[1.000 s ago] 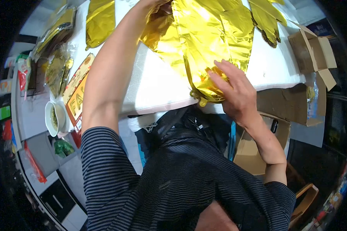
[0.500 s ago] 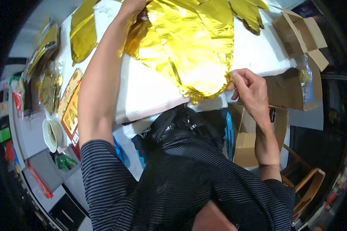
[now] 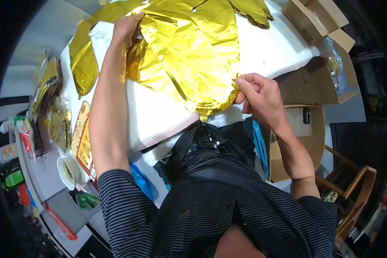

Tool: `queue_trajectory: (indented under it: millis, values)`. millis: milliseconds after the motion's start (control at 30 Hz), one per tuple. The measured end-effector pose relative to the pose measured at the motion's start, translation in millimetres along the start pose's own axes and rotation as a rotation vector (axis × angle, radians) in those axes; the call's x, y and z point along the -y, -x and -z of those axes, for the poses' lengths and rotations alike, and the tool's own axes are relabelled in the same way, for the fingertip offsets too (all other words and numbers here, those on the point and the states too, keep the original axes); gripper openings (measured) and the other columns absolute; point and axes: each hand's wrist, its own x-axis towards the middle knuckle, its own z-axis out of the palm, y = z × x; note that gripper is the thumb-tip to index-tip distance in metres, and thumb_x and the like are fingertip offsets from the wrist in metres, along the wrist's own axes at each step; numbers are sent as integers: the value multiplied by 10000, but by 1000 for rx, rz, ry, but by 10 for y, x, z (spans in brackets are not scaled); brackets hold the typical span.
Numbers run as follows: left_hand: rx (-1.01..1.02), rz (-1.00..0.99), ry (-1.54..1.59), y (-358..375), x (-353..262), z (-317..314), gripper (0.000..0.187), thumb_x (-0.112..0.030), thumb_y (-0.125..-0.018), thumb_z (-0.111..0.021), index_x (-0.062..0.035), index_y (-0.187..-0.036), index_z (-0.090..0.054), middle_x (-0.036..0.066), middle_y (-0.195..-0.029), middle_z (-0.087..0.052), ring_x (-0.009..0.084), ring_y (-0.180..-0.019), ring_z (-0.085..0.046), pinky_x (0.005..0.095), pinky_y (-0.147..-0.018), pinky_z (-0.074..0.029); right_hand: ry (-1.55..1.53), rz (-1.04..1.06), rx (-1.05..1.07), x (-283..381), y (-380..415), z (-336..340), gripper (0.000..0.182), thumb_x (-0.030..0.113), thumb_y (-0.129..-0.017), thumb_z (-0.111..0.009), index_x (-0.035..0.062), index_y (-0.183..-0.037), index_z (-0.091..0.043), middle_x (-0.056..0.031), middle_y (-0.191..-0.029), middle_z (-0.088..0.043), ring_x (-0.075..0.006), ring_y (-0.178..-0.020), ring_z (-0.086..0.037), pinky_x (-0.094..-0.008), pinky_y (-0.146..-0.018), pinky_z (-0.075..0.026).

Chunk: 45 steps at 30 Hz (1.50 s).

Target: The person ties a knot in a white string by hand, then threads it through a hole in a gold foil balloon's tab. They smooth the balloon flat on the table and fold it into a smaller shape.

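Note:
A large flat gold foil balloon, creased and shiny, lies across the white-covered table in front of me. At its upper left edge, my left hand is closed on the foil, its fingertips partly hidden by the balloon. My right hand pinches the lower right rim between thumb and forefinger, the other fingers curled. A small tab sticks out at the balloon's bottom end, by the table's near edge. Another gold foil piece lies to the left, and a further gold foil end shows at the upper right.
Open cardboard boxes stand at the right, with another box below the table edge. Packaged foil items, a printed box and a white bowl are at the left. A wooden chair stands lower right.
The view has shifted, so the table and balloon appear further left and my left hand now shows more fully. Both hands keep their hold on the foil.

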Motion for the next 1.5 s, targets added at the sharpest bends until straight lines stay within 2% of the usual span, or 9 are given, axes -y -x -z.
queue_trajectory:
  millis: [500, 600, 700, 800, 1000, 1067, 1200, 1367, 1500]
  values:
    - [-49, -40, -213, -219, 195, 26, 385, -341, -880, -773, 32, -811, -702, 53, -652, -640, 137, -478, -536, 321, -440, -403, 21, -200, 282, 138, -114, 73, 364, 339, -943, -728, 1, -814, -686, -11, -558, -604, -79, -407, -552, -223, -372, -419]
    - [-12, -177, -623, -648, 580, 119, 655, -610, -904, -626, 31, -974, -739, 152, -886, -741, 280, -786, -675, 392, -754, -499, -11, -233, 247, 207, -96, -28, 352, 316, -958, -709, 23, -767, -669, 3, -519, -576, -57, -379, -521, -206, -364, -393]
    - [27, -47, -275, -436, 430, 61, 511, -475, -897, -708, 35, -895, -740, 58, -803, -712, 146, -668, -622, 337, -650, -498, 121, -207, 205, 195, -136, -125, 336, 281, -940, -731, 21, -736, -666, 5, -512, -573, -52, -377, -501, -201, -369, -378]
    - [14, 51, 178, 112, -16, -35, 313, -233, -920, -684, -51, -676, -615, 78, -535, -539, 197, -428, -501, 348, -411, -390, 155, -159, 206, 188, -146, -154, 302, 240, -919, -747, 21, -727, -665, 9, -507, -568, -43, -371, -463, -193, -373, -344]
    - [139, -28, 149, 289, -234, 139, 177, -164, -915, -693, -20, -814, -669, 45, -649, -592, 150, -504, -517, 312, -456, -401, 123, -135, 206, 165, -24, -6, 300, 215, -914, -737, 52, -687, -626, 32, -503, -528, -28, -388, -417, -187, -392, -316]
    - [226, -1, 36, 207, -145, 173, 470, -447, -867, -760, 20, -912, -752, 59, -795, -714, 156, -680, -628, 327, -664, -504, 158, -124, 206, 95, -50, 68, 313, 212, -917, -724, 60, -669, -610, 34, -508, -524, -29, -403, -422, -194, -405, -327]
    - [87, -156, -334, 117, -121, 156, 391, -344, -887, -778, 34, -972, -726, 65, -801, -704, 106, -645, -619, 269, -596, -527, 149, -155, 189, 16, -63, 34, 303, 184, -909, -727, 60, -656, -613, 30, -508, -531, -35, -404, -429, -194, -409, -330]
    - [320, 71, 319, 55, 31, 230, 259, -254, -914, -764, -8, -986, -724, 13, -825, -698, 76, -689, -627, 234, -656, -522, 121, -162, 220, -25, -112, 52, 294, 176, -903, -738, 53, -661, -624, 17, -504, -546, -47, -391, -467, -207, -391, -386]
    - [287, 27, 257, 233, -257, 295, 201, -205, -920, -756, -32, -1015, -720, -12, -833, -694, 78, -637, -609, 218, -578, -503, 117, -166, 232, -17, -107, 47, 301, 180, -906, -736, 49, -660, -623, 18, -504, -546, -48, -391, -470, -202, -392, -380]
